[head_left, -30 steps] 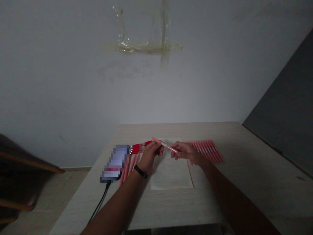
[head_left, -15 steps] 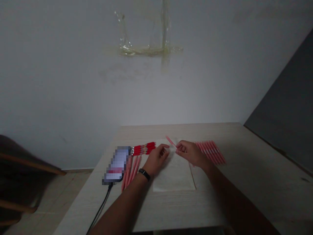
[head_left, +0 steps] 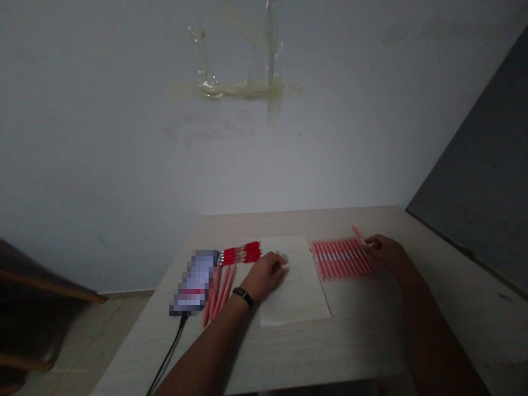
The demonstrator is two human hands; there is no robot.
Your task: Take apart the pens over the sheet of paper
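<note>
My right hand point(head_left: 388, 256) is at the far end of a neat row of pink pens point(head_left: 342, 258) and shut on a single pink pen point(head_left: 359, 235), which tilts up over the row. My left hand point(head_left: 266, 275) rests on a sheet of white paper point(head_left: 299, 291) with its fingers curled, holding nothing. To its left lie a bundle of red pen parts point(head_left: 240, 253) and several loose pink pen barrels point(head_left: 218, 291). A black band point(head_left: 243, 297) circles my left wrist.
A phone with a pixelated screen point(head_left: 194, 280) lies at the left of the light wooden table point(head_left: 363, 335), with a black cable point(head_left: 167, 352) running off its edge. A dark chair point(head_left: 33, 291) stands at far left. A grey wall with tape residue rises behind.
My right hand has moved right, carrying the pink pen from above the paper to the pen row. My left hand has moved slightly down onto the paper, and the two hands are now far apart.
</note>
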